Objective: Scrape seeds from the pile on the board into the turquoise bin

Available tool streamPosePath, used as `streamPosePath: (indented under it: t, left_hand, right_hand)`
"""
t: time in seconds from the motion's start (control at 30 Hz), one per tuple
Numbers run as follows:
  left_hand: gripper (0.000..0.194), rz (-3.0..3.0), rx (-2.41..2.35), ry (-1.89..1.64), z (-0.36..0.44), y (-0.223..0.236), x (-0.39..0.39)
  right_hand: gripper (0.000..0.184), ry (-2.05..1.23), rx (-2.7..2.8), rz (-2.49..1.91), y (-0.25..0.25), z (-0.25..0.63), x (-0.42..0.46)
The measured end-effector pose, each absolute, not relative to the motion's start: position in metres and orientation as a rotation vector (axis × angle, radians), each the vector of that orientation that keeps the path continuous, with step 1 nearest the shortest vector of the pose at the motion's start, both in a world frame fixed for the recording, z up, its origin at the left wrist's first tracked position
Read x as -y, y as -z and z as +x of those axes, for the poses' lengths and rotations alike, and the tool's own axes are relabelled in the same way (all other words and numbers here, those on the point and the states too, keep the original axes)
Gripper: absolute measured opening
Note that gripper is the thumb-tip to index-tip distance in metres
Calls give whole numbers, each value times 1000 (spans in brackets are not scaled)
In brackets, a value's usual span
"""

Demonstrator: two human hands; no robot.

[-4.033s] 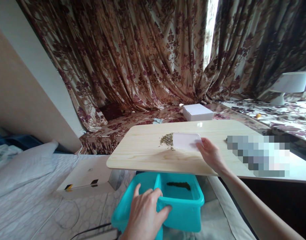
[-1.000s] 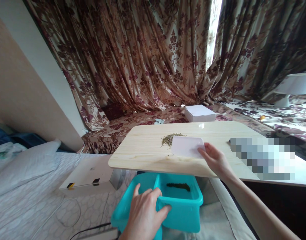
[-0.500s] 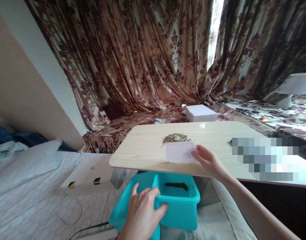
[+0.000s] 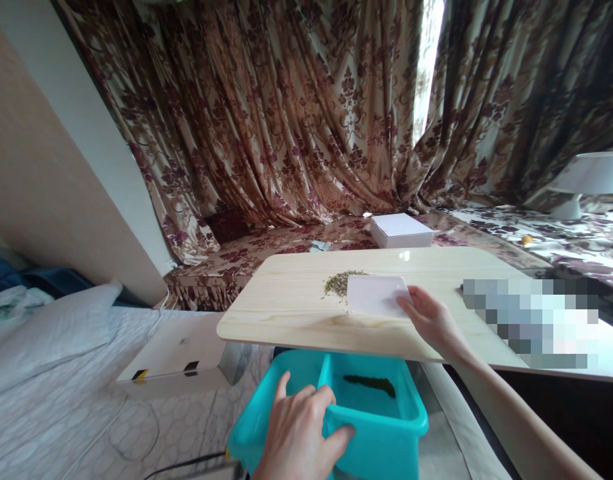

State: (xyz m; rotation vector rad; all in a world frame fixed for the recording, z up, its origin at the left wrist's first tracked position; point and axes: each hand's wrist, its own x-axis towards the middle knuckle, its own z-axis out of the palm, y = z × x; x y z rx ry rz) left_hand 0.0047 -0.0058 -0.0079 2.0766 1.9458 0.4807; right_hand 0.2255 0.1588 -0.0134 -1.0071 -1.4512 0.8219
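Observation:
My right hand (image 4: 431, 321) pinches the right edge of a white card (image 4: 375, 295) that rests on a pale wooden board (image 4: 286, 313). A small heap of dried green flakes (image 4: 340, 282) lies at the card's left and far side. Below the board's near edge, my left hand (image 4: 301, 433) grips the rim of a turquoise plastic bin (image 4: 386, 440) with a divider inside. A dark strip of the same flakes (image 4: 370, 384) lies in the bin's right compartment.
A white box (image 4: 400, 230) sits on the patterned cloth behind the board, heavy floral curtains (image 4: 306, 113) beyond it. A flat white case (image 4: 179, 357) lies on the bed at left, with a cable (image 4: 131, 433) nearby. A blurred patch (image 4: 529, 319) covers the board's right end.
The card slid toward the near edge and left, then back to the right beside the heap. The bin shifted a little to the right under the board.

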Motion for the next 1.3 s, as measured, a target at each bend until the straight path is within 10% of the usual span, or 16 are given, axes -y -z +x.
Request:
streamPosePath:
  t: [1.3]
  left_hand:
    - [8, 2020, -1985, -519, -4, 3, 12]
  right_hand:
    - [32, -891, 1520, -943, 23, 219, -153]
